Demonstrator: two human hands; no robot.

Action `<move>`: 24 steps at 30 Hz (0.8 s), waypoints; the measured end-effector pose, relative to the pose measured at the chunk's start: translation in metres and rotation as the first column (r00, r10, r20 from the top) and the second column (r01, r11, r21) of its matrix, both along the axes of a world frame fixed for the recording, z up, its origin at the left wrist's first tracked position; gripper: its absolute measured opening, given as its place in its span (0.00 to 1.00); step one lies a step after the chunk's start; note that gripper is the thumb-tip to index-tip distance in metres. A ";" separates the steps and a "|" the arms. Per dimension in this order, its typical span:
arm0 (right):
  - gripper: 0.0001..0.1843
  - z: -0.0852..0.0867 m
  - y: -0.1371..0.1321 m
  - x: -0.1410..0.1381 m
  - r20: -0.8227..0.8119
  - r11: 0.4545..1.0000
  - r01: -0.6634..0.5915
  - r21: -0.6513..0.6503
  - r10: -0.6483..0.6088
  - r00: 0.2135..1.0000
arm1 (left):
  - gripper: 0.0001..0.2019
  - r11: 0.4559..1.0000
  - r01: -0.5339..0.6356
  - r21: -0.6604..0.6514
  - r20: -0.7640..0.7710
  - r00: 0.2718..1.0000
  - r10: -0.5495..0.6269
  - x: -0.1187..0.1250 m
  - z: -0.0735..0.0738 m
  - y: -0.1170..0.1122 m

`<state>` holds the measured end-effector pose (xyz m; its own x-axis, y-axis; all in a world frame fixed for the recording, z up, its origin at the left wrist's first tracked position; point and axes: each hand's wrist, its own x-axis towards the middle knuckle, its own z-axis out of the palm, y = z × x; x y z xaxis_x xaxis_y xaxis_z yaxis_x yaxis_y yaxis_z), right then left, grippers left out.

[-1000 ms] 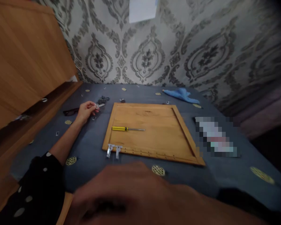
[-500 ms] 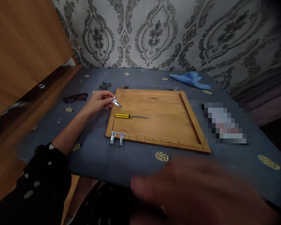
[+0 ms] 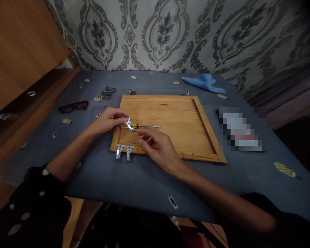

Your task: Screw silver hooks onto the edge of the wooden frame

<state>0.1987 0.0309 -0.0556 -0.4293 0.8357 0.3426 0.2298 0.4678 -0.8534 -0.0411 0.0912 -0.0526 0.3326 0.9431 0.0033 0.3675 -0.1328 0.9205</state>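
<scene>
My left hand [image 3: 110,120] pinches a silver metal hook [image 3: 130,125] between thumb and fingertips, above the left part of a framed wooden board [image 3: 170,119]. My right hand [image 3: 158,146] is over the board with thumb and index finger apart. Its index fingertip comes close to the hook's curved end; whether they touch I cannot tell. Behind the hook lies a screwdriver [image 3: 147,126] with a yellow and black handle, partly covered. Two more silver hooks, a left one [image 3: 119,151] and a right one [image 3: 129,152], sit at the board's near left edge, beside a row of small holes.
Dark glasses [image 3: 73,106] and a small heap of dark metal pieces [image 3: 108,92] lie left of the board. A blue cloth [image 3: 205,83] is at the back right, and a blurred-out flat item [image 3: 241,129] lies to the right. A wooden cabinet [image 3: 22,44] borders the left side.
My right hand has come from the near right foreground over the board, up to the hook. My left hand has moved slightly inward with the hook. The whole view has shifted a little.
</scene>
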 end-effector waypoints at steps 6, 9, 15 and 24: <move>0.09 -0.005 0.005 -0.004 -0.036 1.000 -0.008 -0.026 0.007 0.999 | 0.15 0.999 0.035 0.021 0.008 0.999 -0.035 0.008 0.002 -0.004; 0.07 -0.010 0.005 -0.004 -0.054 0.998 0.013 -0.059 -0.016 0.998 | 0.15 0.998 0.046 0.037 0.018 0.999 -0.047 0.012 0.004 -0.007; 0.08 -0.011 0.006 0.000 -0.041 0.992 0.028 -0.120 -0.033 0.999 | 0.15 0.996 0.068 0.054 0.023 0.997 -0.070 0.018 0.005 -0.012; 0.05 -0.009 0.004 0.005 -0.038 0.983 0.036 -0.181 -0.044 0.998 | 0.15 0.995 0.036 0.091 0.011 0.999 -0.037 0.022 0.009 -0.015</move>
